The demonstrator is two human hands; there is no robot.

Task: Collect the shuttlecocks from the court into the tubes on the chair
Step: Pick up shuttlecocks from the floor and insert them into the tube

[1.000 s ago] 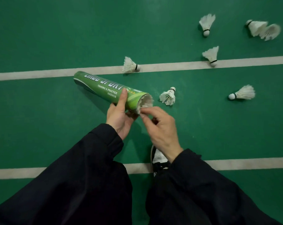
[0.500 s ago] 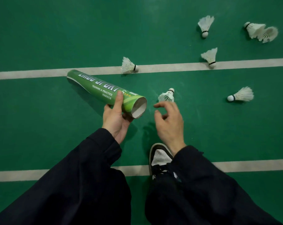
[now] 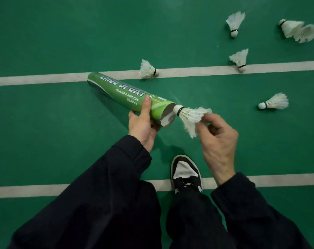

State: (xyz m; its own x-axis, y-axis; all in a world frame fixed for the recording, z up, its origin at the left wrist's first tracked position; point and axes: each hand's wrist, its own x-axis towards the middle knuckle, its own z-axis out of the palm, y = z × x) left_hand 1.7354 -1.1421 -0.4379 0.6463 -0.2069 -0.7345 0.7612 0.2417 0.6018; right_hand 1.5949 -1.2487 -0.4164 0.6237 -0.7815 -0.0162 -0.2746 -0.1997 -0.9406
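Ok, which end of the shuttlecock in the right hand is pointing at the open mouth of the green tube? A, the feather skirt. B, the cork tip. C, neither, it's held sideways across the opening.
B: the right hand pinches the shuttlecock by its feathers, and its cork tip sits right at the open mouth of the green tube, which the left hand holds.

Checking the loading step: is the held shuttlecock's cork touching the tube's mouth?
Cannot tell. In the head view the cork overlaps the rim of the green tube, so no gap or contact shows plainly.
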